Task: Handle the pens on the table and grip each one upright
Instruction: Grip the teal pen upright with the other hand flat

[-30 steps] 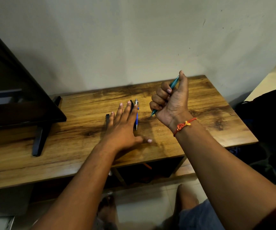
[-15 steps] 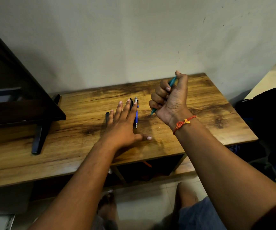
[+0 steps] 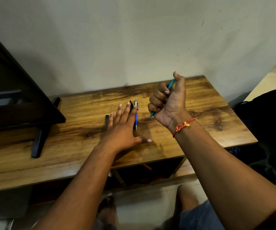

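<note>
My right hand (image 3: 168, 103) is raised above the wooden table (image 3: 200, 117) and grips a teal pen (image 3: 170, 85) in its fist, tip down and tilted, thumb against the top end. My left hand (image 3: 124, 128) lies flat on the table with straight fingers spread. A blue pen (image 3: 136, 118) lies beside its index finger. A black pen (image 3: 131, 105) shows just past the fingertips, mostly hidden. Another dark pen (image 3: 107, 121) lies by the little finger.
A dark TV screen on a black stand (image 3: 39, 140) occupies the table's left part. The wall runs close behind the table. A dark bag (image 3: 270, 123) sits to the right of the table. My knees and the tiled floor show below the front edge.
My right hand has closed its thumb further over the teal pen's top, so less of the pen sticks out. My left hand stays flat in place.
</note>
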